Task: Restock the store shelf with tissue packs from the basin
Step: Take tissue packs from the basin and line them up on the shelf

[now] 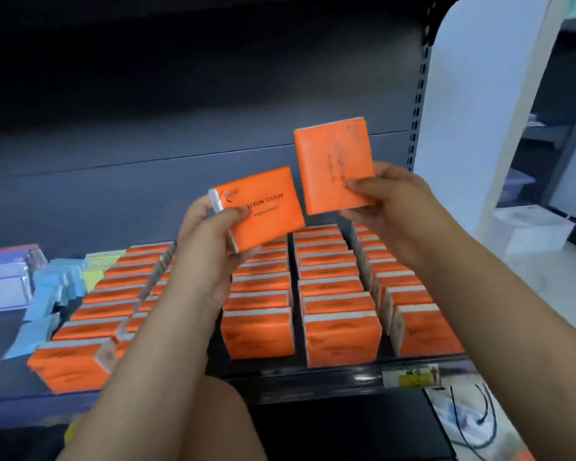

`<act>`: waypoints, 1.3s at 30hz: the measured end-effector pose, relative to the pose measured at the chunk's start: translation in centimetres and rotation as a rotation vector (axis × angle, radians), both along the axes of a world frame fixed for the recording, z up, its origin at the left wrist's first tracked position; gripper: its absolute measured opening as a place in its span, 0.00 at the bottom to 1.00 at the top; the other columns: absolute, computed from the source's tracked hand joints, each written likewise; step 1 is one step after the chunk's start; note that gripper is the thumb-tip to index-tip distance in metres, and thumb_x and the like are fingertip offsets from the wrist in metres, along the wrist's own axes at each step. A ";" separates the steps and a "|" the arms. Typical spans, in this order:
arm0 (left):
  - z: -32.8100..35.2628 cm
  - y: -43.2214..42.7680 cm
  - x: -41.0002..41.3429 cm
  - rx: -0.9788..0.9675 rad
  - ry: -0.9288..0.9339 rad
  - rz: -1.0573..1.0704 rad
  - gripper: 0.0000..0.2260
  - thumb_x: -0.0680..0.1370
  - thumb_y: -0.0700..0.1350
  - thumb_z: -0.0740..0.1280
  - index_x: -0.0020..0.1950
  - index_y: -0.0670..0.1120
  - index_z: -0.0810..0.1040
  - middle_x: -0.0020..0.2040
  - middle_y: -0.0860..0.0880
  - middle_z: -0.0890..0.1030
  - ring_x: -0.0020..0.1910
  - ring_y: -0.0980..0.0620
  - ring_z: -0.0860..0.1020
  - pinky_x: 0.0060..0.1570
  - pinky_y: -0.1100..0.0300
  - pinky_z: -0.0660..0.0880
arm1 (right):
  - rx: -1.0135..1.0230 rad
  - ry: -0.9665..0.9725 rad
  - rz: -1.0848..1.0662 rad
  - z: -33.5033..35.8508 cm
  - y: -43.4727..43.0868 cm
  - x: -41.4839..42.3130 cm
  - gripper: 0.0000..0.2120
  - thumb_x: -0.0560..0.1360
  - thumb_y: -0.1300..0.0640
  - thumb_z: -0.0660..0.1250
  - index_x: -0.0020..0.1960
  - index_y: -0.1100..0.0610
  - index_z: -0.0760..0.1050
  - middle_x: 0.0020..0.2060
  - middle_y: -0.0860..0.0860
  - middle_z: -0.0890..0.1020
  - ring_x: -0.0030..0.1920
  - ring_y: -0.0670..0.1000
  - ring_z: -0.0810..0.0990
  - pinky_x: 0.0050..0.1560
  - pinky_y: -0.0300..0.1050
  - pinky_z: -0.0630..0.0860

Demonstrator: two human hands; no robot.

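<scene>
Head view: your left hand (208, 237) pinches one orange tissue pack (263, 207), thumb on its printed face, above the middle of the shelf (313, 382). Your right hand (393, 207) pinches a second pack (335, 164) by its lower edge, upright, higher and just right of the first; the two nearly touch. Below, rows of packs (340, 334) stand on edge, tightly filed near to far. The basin is out of view.

The second pack is held at one edge only and could slip onto the rows and topple them. Forcing a pack into a tight row may tip its neighbours; the left rows look skewed, near loose blue packets (54, 284).
</scene>
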State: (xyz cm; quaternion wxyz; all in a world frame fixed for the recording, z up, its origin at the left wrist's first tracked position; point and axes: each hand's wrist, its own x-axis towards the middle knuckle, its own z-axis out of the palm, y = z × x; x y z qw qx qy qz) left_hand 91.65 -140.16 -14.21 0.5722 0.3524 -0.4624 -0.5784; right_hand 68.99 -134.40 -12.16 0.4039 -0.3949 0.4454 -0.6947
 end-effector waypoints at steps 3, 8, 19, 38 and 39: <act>0.4 -2.0 -4.2 0.027 -0.011 -0.023 0.12 0.78 0.40 0.69 0.57 0.54 0.78 0.52 0.49 0.86 0.50 0.49 0.85 0.38 0.54 0.81 | 0.004 -0.007 -0.100 1.0 -1.1 -5.6 0.15 0.77 0.65 0.68 0.63 0.59 0.79 0.48 0.53 0.87 0.46 0.51 0.87 0.45 0.46 0.82; -0.3 -3.6 -9.3 0.056 -0.013 -0.077 0.13 0.78 0.39 0.68 0.60 0.51 0.78 0.54 0.48 0.86 0.51 0.50 0.85 0.40 0.52 0.82 | 0.119 0.114 -0.209 0.6 -2.7 -12.1 0.17 0.74 0.67 0.69 0.63 0.60 0.79 0.50 0.55 0.87 0.48 0.55 0.87 0.53 0.54 0.85; -3.4 -7.1 -12.5 0.087 -0.054 -0.058 0.14 0.78 0.39 0.69 0.62 0.50 0.79 0.52 0.48 0.87 0.49 0.49 0.86 0.41 0.53 0.83 | 0.195 0.934 -0.386 -3.2 -10.0 -15.9 0.13 0.68 0.63 0.69 0.51 0.51 0.80 0.48 0.52 0.83 0.50 0.56 0.82 0.50 0.52 0.81; -5.9 -8.5 -11.4 0.125 -0.126 -0.040 0.15 0.77 0.38 0.71 0.63 0.49 0.80 0.52 0.51 0.87 0.51 0.50 0.86 0.43 0.51 0.84 | 0.214 1.433 -0.412 -6.7 -14.6 -18.0 0.19 0.73 0.68 0.63 0.56 0.51 0.82 0.53 0.53 0.81 0.52 0.54 0.75 0.54 0.47 0.74; -6.0 -8.5 -11.4 0.125 -0.127 -0.044 0.15 0.77 0.38 0.70 0.63 0.48 0.80 0.52 0.51 0.88 0.51 0.50 0.86 0.43 0.51 0.83 | 0.217 1.442 -0.418 -6.7 -14.6 -18.1 0.19 0.73 0.67 0.62 0.57 0.51 0.82 0.53 0.53 0.81 0.52 0.55 0.76 0.54 0.48 0.75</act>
